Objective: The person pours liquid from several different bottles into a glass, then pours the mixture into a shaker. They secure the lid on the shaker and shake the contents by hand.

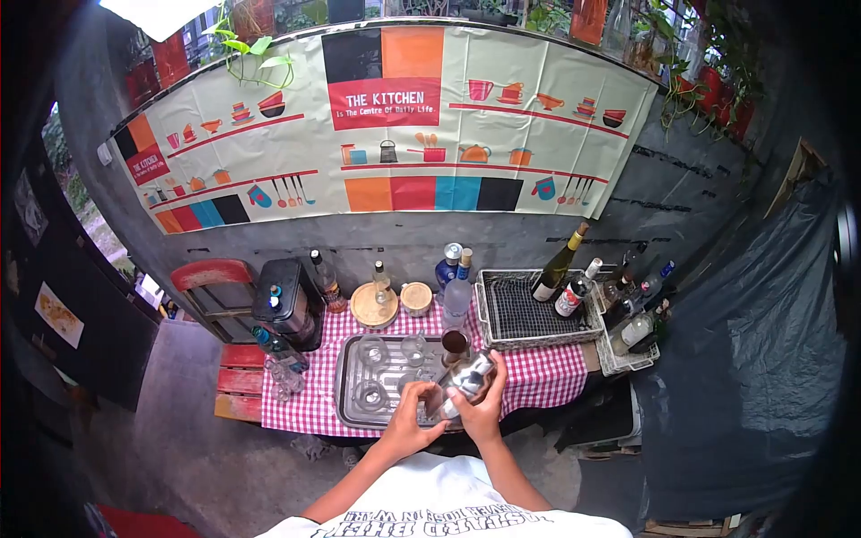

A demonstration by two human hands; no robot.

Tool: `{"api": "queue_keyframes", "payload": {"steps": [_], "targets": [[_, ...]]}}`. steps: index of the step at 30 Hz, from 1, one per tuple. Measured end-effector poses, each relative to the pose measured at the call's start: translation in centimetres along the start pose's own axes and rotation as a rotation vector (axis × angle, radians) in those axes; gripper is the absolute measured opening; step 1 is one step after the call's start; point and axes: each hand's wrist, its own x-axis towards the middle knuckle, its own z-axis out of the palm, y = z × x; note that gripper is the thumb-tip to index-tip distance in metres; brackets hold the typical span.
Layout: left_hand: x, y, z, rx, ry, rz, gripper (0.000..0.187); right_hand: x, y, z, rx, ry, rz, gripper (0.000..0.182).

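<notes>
Tilted above the front right of the tray is a shiny metal cocktail shaker (468,377). My right hand (485,405) wraps round its right side, thumb lying along the metal. On its lower left end is my left hand (414,423), fingers curled against it. Just behind the shaker stands a dark cup (455,343) with a brownish inside. The grey metal tray (342,381) holds several clear glasses, among them a rear-left glass (372,350) and a front-left glass (369,394). My hands and the shaker hide the tray's front right part.
A red checked tablecloth (300,414) covers the table. Behind the tray are a clear bottle (456,300), a round wooden board (363,309) and a small wooden-topped jar (416,299). At right stands a wire basket (538,339) with bottles; at left, a black bin (285,314).
</notes>
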Motion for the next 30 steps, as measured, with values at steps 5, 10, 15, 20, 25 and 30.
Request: {"api": "queue_keyframes", "payload": {"steps": [5, 10, 15, 20, 25, 30], "targets": [[1.3, 1.1, -0.1, 0.035, 0.014, 0.064, 0.063, 0.2, 2.6, -0.7, 0.528, 0.169, 0.400, 0.070], [2.7, 1.7, -1.2, 0.089, -0.057, 0.087, 0.063, -0.6, 4.9, 0.1, 0.949, 0.151, 0.836, 0.030], [2.0, 0.6, -3.5, 0.133, -0.094, 0.132, 0.060, -0.8, 4.4, 2.2, 0.885, 0.214, 0.829, 0.027], [0.9, -0.6, -7.2, 0.064, -0.109, -0.010, 0.061, -0.8, 4.4, 5.9, 0.621, 0.306, 0.609, 0.063], [-0.9, -3.2, -9.8, -0.031, -0.035, -0.094, 0.099, 0.2, 0.0, 10.8, 0.138, 0.067, 0.168, 0.088], [-1.5, -5.0, -12.6, -0.100, 0.000, -0.171, 0.098, -0.5, -1.4, 15.3, -0.158, -0.157, -0.025, 0.091]]}}
